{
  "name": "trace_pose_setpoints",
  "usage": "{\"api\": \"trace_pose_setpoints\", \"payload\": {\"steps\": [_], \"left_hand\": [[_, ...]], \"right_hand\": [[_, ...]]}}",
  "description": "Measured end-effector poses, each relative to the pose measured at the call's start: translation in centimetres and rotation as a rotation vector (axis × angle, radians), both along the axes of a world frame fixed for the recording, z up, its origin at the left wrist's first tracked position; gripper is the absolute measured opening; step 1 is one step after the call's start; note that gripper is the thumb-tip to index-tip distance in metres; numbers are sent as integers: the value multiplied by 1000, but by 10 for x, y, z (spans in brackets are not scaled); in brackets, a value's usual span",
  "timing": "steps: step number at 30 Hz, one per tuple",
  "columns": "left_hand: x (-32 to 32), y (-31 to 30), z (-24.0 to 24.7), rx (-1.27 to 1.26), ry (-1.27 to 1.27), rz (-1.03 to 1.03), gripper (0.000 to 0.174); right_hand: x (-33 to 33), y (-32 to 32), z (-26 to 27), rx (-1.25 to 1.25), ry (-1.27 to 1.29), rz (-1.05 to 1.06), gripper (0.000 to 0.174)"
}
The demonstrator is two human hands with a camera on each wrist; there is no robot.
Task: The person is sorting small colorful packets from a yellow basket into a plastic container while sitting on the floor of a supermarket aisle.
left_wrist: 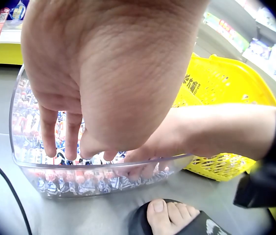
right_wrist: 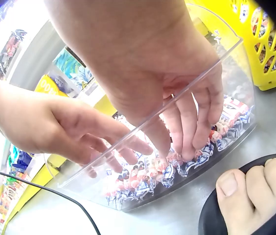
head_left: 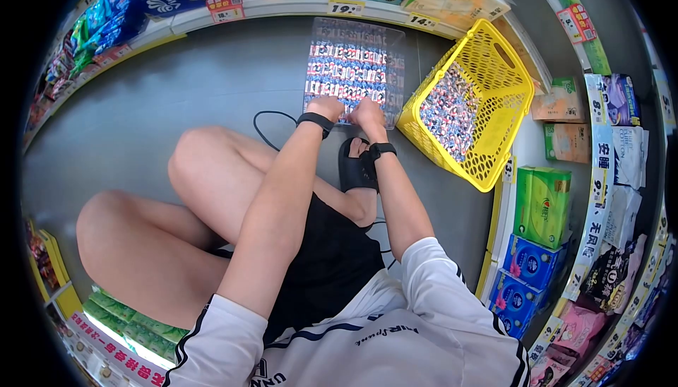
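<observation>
A clear plastic bin [head_left: 394, 37] stands on the floor, with wrapped candies [head_left: 347, 73] laid in rows inside it. My left hand [head_left: 326, 107] reaches over its near rim, fingers pointing loosely down onto the candies. Beside it, my right hand [head_left: 369, 114] is also inside the bin; in the right wrist view its fingers [right_wrist: 176, 125] extend down and touch the candies [right_wrist: 168, 172] along the near wall. Neither hand shows a candy between its fingers. The left hand's palm hides part of the rows in the left wrist view.
A tilted yellow basket [head_left: 519, 97] holding many loose candies stands right of the bin. A sandalled foot [head_left: 357, 157] is close to the bin's near side, and a black cable [head_left: 261, 129] lies at its left. Shelves of tissue packs [head_left: 542, 203] border the floor.
</observation>
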State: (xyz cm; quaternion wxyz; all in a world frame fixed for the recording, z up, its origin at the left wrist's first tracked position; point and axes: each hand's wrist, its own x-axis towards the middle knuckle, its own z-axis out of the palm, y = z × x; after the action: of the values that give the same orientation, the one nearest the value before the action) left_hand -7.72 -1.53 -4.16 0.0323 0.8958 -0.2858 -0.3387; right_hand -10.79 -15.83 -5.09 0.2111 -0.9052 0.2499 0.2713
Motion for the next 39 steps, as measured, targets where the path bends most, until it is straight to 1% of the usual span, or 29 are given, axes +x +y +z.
{"api": "trace_pose_setpoints", "payload": {"steps": [1, 2, 3, 4, 5, 6, 7, 11, 17, 19, 20, 22, 25, 31, 35, 39], "left_hand": [[0, 1, 0, 5, -5, -8, 42], [-1, 1, -1, 5, -6, -7, 42], [-3, 2, -2, -18, -48, -8, 31], [-4, 2, -4, -41, -90, -9, 25], [-3, 3, -4, -40, -89, -7, 25], [-1, 2, -5, -22, -51, 7, 30], [-1, 1, -5, -5, -13, 20, 40], [-1, 0, -2, 13, 17, 51, 38], [-2, 0, -1, 7, 0, 32, 39], [-2, 1, -2, -1, 2, 32, 40], [-2, 1, -2, 0, 3, 32, 40], [-2, 1, -3, 8, 13, 35, 41], [-2, 0, -3, 21, 14, 41, 41], [-2, -1, 0, 34, 31, 41, 42], [-1, -2, -2, 38, 34, 37, 43], [-2, -1, 1, 22, 32, 36, 43]], "right_hand": [[1, 2, 7, 35, 58, 11, 45], [0, 5, 13, 36, 58, 12, 45], [-1, 7, 11, 6, 27, 13, 45], [-1, 9, 10, -24, -3, 15, 45], [-1, 11, 9, -23, -2, 17, 45], [-1, 11, 4, -42, -23, 6, 39], [-1, 11, -1, -63, -44, -5, 34], [1, 5, -9, -35, -37, 25, 33], [-4, 9, -2, -26, -87, -42, 35], [-6, 13, 7, -54, -83, -58, 42], [-6, 15, 12, -53, -82, -58, 42], [-5, 17, 14, -65, -61, -33, 49], [-4, 17, 14, -59, -54, -30, 52], [-5, 14, 12, -47, -66, -22, 54], [-6, 13, 11, -29, -68, -23, 54], [-5, 11, -3, -55, -122, -71, 42]]}}
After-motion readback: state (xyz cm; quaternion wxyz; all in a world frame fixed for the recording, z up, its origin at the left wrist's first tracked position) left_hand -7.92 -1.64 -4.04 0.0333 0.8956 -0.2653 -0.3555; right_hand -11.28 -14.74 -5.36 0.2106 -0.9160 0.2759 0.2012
